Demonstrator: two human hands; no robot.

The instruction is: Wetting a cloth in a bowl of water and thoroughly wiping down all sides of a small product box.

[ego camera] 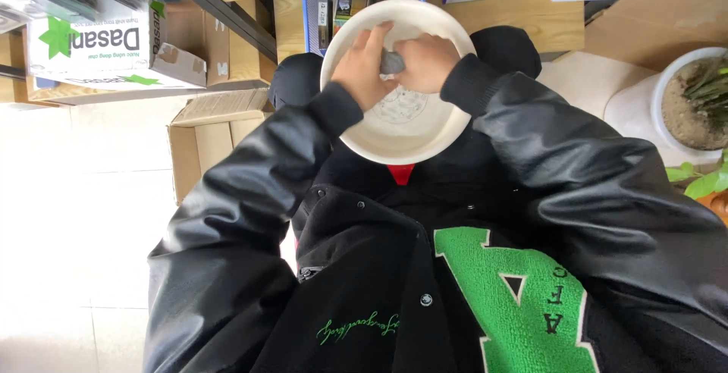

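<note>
- A round white bowl (409,126) sat in the person's lap, against the black jacket (394,282), and serves here as the landmark.
- Inside the bowl, both hands met near its upper rim: the left hand (365,62) curled its fingers over the rim and inner wall, and the right hand (426,61) was closed around a small grey lump (392,61), pressing it to the bowl's inside.
- Nothing else showed in the bowl except a faint raised pattern on its bottom.
- Right of the bowl stood a white pot (671,108) filled with sandy soil and green leaves.
- Above the bowl, a blue tray (311,17) on the wooden table (523,17) held small mixed items, too small to tell apart.
- Left of the bowl stood an open brown carton (208,142) on the pale floor.
- Further left and above the bowl, a white box (106,51) with green star shapes and dark lettering lay on a low shelf.
- Below the bowl, the jacket carried a large green letter patch (500,297) and thin green script.
</note>
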